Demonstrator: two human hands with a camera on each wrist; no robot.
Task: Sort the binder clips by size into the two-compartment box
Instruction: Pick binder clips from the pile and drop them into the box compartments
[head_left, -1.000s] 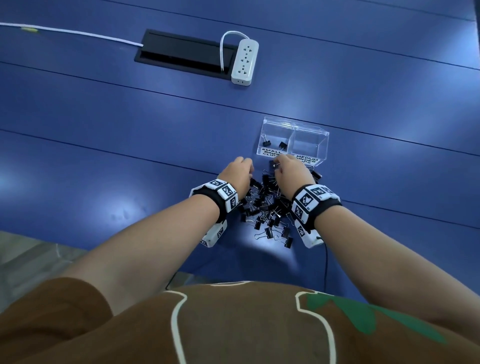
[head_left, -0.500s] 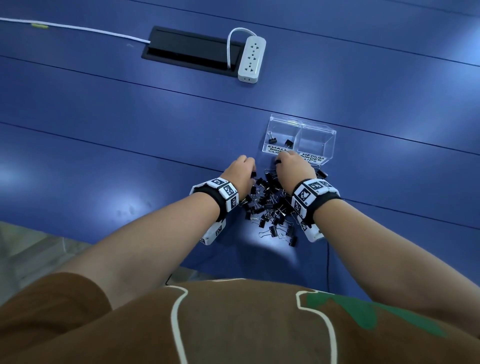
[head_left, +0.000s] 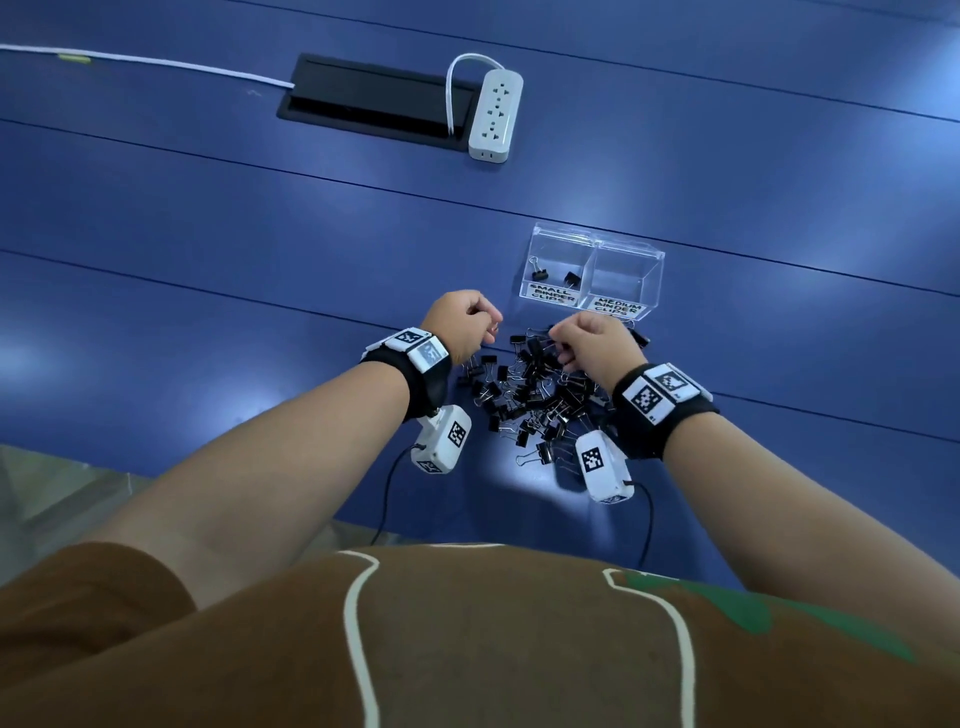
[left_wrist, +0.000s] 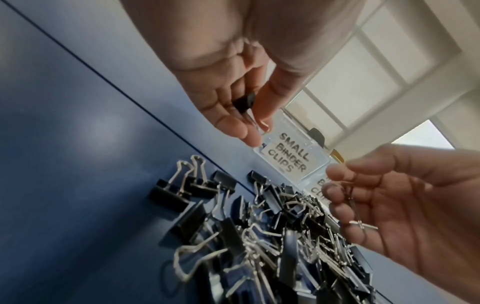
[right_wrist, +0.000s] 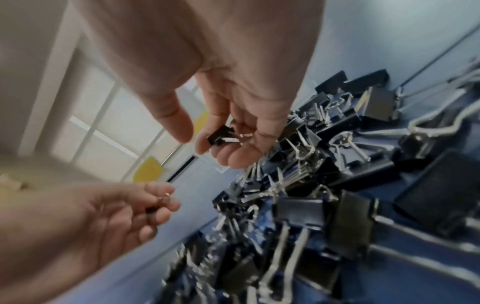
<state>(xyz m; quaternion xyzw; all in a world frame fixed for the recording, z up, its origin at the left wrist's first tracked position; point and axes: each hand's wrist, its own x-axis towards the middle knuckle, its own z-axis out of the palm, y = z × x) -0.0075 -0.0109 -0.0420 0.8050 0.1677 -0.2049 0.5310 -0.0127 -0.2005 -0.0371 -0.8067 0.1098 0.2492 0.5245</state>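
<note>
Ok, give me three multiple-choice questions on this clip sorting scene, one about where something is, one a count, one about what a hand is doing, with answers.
1. Where does the pile of binder clips lie relative to the clear box?
A. Inside it
B. On the table on the near side of it, between the hands
C. Beyond it, beside the power strip

2. How many clips lie in the compartment labelled SMALL BINDER CLIPS?
A. None
B. Two
C. Six

3. What is the left hand doing?
A. Pinching a small black clip
B. Lying flat and empty on the table
C. Lifting the box

Answers: 1 B, the head view shows the pile between both wrists, nearer the person than the box. 2 B, two clips show through the clear wall. 3 A, the left wrist view shows thumb and fingers closed on the clip.
</note>
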